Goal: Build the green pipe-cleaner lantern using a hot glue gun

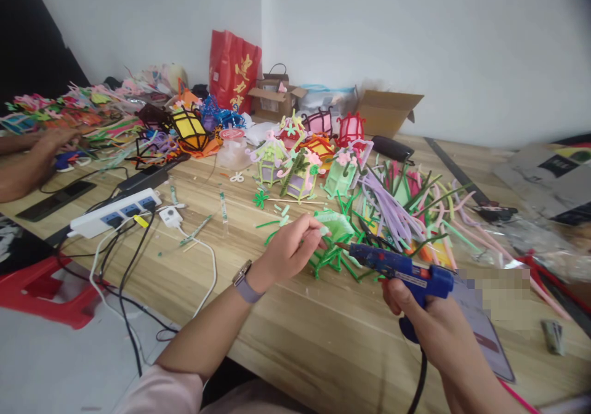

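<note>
My right hand (427, 318) is wrapped round the handle of a blue hot glue gun (397, 265). The gun's nozzle points left, close to the fingertips of my left hand (295, 246). Those fingers are pinched on a small pale green pipe cleaner piece (325, 230), partly hidden by them. Right beside and under the fingertips is a green pipe cleaner lantern frame (336, 224) on the table; whether my left hand touches it I cannot tell. Short pale green pieces (282, 211) and a green flower (260, 199) lie to the left of it.
Finished lanterns (272, 159) stand behind my hands. Lilac pipe cleaners (385, 208) are heaped to the right, by a tablet-like screen (484, 334). At left are a power strip (117, 211), cables and another person's hand (53, 143). The glue gun's cord (421, 380) hangs down in front.
</note>
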`<state>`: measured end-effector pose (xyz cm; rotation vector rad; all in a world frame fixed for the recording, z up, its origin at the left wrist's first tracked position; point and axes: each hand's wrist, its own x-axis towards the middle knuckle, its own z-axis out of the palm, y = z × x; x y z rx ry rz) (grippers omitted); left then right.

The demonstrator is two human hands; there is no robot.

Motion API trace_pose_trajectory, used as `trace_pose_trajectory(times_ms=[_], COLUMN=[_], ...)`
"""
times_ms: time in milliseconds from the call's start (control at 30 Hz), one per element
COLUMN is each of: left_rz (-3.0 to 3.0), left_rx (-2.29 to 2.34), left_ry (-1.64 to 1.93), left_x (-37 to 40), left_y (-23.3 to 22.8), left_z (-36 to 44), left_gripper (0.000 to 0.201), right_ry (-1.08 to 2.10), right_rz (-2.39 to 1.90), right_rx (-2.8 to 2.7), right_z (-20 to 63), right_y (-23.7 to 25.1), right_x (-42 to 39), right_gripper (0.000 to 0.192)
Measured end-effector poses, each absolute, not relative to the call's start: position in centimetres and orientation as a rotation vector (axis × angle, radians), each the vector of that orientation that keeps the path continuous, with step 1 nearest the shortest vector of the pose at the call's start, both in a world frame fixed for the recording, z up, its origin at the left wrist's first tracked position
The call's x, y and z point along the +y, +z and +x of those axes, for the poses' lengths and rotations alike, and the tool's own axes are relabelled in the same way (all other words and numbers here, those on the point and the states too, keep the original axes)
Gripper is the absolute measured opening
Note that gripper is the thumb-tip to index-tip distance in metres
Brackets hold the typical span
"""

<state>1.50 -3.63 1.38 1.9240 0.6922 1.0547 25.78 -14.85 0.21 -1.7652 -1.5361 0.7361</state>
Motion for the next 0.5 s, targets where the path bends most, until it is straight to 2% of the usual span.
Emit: trace_pose_trajectory(times_ms=[500], left_rz=[1.939], left_rx=[0.687], left_ry=[1.078], left_x=[-3.68], left_y=[1.36], left_z=[1.52], left_gripper=[0.026], right_ry=[0.663], right_rz=[-1.814], right_rx=[-1.579], right_z=[25.74], right_y=[0.29], right_x=[-14.88], right_gripper=[0.051])
